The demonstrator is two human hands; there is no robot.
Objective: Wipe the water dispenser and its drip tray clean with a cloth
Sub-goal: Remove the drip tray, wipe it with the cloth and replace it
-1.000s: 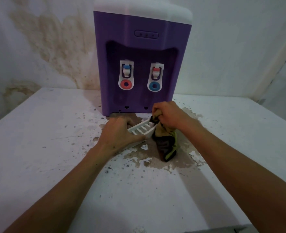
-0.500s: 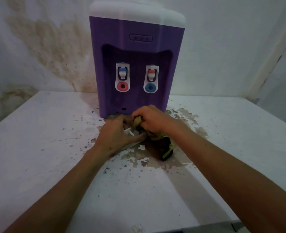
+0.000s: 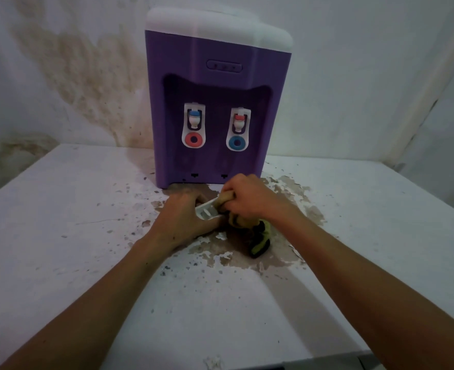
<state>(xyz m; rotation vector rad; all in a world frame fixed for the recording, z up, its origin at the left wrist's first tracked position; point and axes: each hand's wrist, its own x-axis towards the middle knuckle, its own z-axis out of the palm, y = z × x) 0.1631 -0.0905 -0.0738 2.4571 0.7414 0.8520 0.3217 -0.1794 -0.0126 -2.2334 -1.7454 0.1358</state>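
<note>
A purple water dispenser (image 3: 215, 102) with a white top stands at the back of the table, two taps on its front. Just in front of it my left hand (image 3: 183, 217) grips the white slotted drip tray (image 3: 207, 210), which is tilted and mostly hidden by both hands. My right hand (image 3: 247, 198) clutches a bunched yellow and dark cloth (image 3: 255, 233) and presses it onto the tray's right end. The cloth's loose end hangs down to the table.
The white table (image 3: 87, 236) has peeling paint and brown bare patches (image 3: 247, 260) around the hands and the dispenser's base. Stained walls stand close behind and to the right. A grey edge shows at the bottom right.
My right hand slid the cloth left along the tray, then back to its right end. My left hand kept its hold on the tray. The camera view shifted slightly.
</note>
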